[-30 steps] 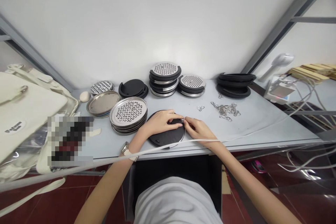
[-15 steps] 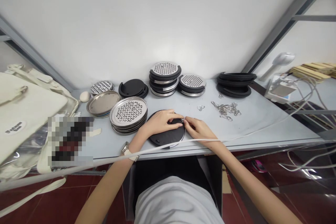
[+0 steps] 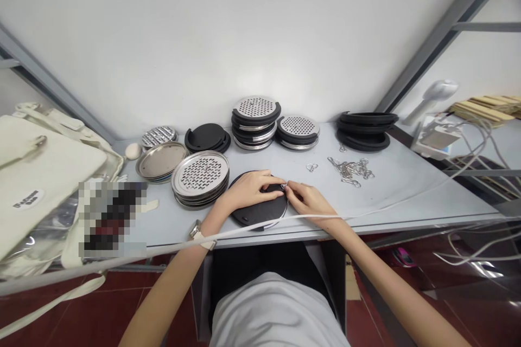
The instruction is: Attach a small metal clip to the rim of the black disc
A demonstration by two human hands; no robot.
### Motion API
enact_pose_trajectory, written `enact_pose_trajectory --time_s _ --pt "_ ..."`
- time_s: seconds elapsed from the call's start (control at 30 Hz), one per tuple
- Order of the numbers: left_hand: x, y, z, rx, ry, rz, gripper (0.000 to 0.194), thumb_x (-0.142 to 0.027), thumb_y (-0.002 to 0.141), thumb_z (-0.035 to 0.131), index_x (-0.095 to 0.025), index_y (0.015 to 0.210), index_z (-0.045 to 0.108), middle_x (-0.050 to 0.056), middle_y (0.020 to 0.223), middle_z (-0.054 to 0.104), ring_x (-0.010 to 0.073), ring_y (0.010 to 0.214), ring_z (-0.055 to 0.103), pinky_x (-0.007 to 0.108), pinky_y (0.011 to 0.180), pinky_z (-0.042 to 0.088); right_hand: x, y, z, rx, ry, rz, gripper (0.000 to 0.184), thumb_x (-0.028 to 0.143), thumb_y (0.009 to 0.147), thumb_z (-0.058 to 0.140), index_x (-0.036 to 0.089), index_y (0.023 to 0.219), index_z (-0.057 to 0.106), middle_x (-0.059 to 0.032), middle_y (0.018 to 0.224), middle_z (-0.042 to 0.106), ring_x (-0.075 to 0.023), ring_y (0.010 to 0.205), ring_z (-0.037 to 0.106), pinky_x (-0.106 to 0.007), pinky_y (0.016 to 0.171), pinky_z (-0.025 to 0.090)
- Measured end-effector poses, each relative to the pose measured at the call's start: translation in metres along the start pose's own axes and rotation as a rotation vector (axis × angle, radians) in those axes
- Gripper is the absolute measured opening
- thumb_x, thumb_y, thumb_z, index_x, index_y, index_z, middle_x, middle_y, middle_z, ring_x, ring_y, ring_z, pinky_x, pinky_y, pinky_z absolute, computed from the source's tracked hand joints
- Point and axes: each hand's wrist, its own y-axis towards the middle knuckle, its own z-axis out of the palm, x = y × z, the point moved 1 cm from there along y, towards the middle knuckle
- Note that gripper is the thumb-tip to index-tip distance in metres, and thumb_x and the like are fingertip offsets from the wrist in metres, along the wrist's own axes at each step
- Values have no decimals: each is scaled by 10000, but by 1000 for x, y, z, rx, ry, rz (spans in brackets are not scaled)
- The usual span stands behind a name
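Your workbench (image 3: pixel 386 200) runs across the view, with a pale wall behind it and a white bag (image 3: pixel 49 173) heaped at its left end. A pixelated patch (image 3: pixel 112 219) hides the area just right of the bag.

Both forearms reach forward from your body and converge at the bench's front-centre. Your left hand (image 3: pixel 248 191) lies nearly flat across the black disc (image 3: pixel 260 212), with its fingers extended toward your right hand (image 3: pixel 309 200). The disc lies flat on the bench, near the front edge and just right of centre. Your right hand approaches from the right, with its fingers curled and pinched at the disc's upper right rim. The fingertips of both hands nearly meet there. They appear to grip a small metal ring (image 3: pixel 283 186), though the fingers hide most of it and the exact hold cannot be confirmed.

A white cable (image 3: pixel 260 226) stretches across both forearms, passing over the front of the disc. A wristwatch (image 3: pixel 199 234) sits on your left wrist.

Beyond the hands stand a perforated steel stack (image 3: pixel 200 176), a taller stack (image 3: pixel 255 111), a shorter stack (image 3: pixel 298 126), and black rings (image 3: pixel 364 133). Loose metal hooks (image 3: pixel 350 169) lie to the right, well clear of your right hand.
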Motion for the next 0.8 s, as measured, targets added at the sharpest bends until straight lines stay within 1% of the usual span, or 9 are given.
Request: enact_pose_trajectory --time_s 0.17,0.33,0.8 --pt "-1 0 0 8 -5 -18 340 -410 907 509 -275 1210 582 3 830 520 125 717 511 220 648 383 -1 0 1 1 -1 2 294 330 936 327 204 732 498 -6 637 560 -138 568 494 -232 557 342" --pt "0 0 0 1 -15 -13 343 -410 903 515 -274 1211 580 -1 825 523 125 721 515 225 673 387 -1 1 2 -6 -17 14 291 332 933 335 205 720 487 1 616 541 -136 559 483 -234 551 335" --pt "1 0 1 -1 -12 -23 332 -411 895 525 -288 1196 590 -6 806 530 124 694 514 229 644 378 1 0 0 -11 -11 2 303 334 936 327 207 713 488 -1 618 546 -134 548 475 -240 540 333"
